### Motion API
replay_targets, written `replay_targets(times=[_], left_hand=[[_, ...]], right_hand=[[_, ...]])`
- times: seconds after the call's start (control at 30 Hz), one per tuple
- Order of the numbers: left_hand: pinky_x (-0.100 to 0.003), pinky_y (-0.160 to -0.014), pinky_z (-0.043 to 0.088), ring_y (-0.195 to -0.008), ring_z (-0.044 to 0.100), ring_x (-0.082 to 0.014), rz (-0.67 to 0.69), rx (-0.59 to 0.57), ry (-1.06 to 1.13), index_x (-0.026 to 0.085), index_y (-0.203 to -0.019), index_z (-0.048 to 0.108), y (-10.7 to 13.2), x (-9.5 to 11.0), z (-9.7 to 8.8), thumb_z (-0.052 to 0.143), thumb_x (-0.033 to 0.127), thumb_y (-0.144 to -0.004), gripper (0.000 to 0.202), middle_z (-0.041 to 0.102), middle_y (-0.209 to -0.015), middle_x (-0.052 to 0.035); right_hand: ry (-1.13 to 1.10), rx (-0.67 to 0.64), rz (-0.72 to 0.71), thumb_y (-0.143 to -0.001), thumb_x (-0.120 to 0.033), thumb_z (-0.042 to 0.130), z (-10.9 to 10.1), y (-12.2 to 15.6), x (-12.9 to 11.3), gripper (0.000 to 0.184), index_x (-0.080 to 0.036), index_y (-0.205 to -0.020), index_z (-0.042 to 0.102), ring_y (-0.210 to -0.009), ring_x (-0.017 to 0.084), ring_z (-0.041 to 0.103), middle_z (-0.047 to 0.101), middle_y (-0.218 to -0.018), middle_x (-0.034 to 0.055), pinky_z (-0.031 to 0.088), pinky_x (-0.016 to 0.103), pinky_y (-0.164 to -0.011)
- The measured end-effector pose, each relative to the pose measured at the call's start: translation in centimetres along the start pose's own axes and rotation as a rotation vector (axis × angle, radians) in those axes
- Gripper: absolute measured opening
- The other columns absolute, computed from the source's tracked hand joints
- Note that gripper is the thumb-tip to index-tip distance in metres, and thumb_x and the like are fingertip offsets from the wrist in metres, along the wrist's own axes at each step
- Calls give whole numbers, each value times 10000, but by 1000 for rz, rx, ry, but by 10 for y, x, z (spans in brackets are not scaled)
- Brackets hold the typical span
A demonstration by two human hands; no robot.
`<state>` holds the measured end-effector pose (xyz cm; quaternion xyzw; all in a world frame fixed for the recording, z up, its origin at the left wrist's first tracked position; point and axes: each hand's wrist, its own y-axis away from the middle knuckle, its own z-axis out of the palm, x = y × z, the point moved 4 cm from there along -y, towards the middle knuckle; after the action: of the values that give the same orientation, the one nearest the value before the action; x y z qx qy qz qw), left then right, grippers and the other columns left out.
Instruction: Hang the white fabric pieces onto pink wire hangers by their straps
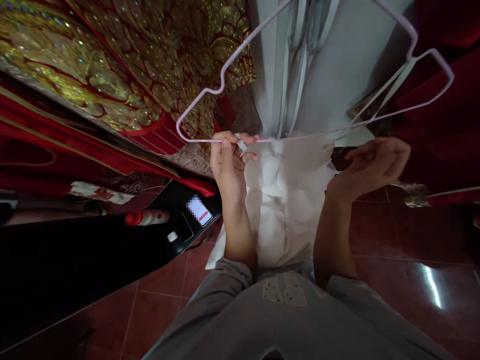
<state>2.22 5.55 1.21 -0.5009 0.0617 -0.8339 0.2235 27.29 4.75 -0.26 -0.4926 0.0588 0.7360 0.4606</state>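
My left hand [228,159] is closed on the bottom bar of a thin white wire hanger [416,37], together with a pinch of white cloth. The white garment [285,195] hangs from that bar down in front of my grey sleeves. My right hand [375,162] hovers at the right edge of the cloth just under the bar, fingers loosely curled and apart, holding nothing that I can see. White ribbon straps [390,87] run from the hanger's right shoulder down to the garment.
A red dress with heavy gold sequin embroidery [112,65] hangs at the left. More red fabric [450,100] hangs at the right. A black surface [75,260] at lower left carries a red-capped bottle [148,217] and a lit phone [200,211]. The floor is red-brown tile [405,250].
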Motion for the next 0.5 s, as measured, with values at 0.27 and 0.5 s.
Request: replay_targets(times=[0.27,0.5], left_hand=[[-241,-634,599,-971,788,-219,-17,3,54,277,-972,618,2,1,2,774,558,-1028,326,748,-904,-37],[-251,-644,575,-954,776,-212,18,-6,63,289,-980,612,0,9,1,715,508,-1075,260,722,-882,-23]], right_hand=[[137,-181,91,-912,-271,744,9,-7,5,145,-264,-831,623,-817,137,573,584,-832,17,494,270,-654],[48,-213,264,-886,-204,804,14,-5,10,259,-254,-820,559,-735,102,495,601,-846,-2,469,245,-671]])
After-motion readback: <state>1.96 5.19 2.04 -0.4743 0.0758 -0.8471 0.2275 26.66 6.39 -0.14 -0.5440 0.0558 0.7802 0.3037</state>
